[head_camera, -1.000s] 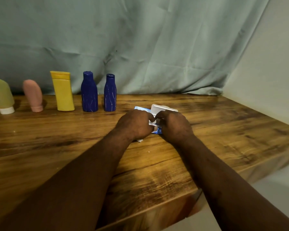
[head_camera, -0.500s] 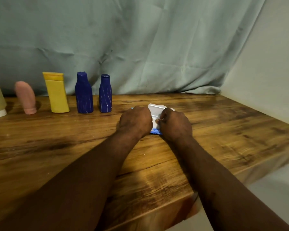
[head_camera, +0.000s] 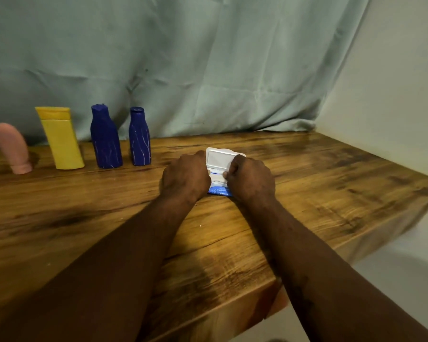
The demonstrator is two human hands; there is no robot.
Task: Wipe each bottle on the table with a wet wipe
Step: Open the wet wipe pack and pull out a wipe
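A blue wet-wipe pack [head_camera: 219, 190] lies mid-table with its white flip lid [head_camera: 220, 157] standing open. My left hand [head_camera: 184, 177] grips the pack's left side, fingers curled. My right hand [head_camera: 250, 180] pinches at the white wipe [head_camera: 218, 178] in the pack's opening. A row of bottles stands along the back left: a pink one [head_camera: 11, 148], a yellow one [head_camera: 61, 138], a wide dark blue one [head_camera: 105, 138] and a slimmer dark blue one [head_camera: 139, 137].
The wooden table [head_camera: 319, 188] ends in a front edge close to me and a right edge near the white wall [head_camera: 393, 95]. A pale green cloth [head_camera: 208, 62] hangs behind the bottles.
The view has shifted right, so the green bottle at far left is out of frame. The pack's lid now stands fully open and my right fingers have closed on the wipe.
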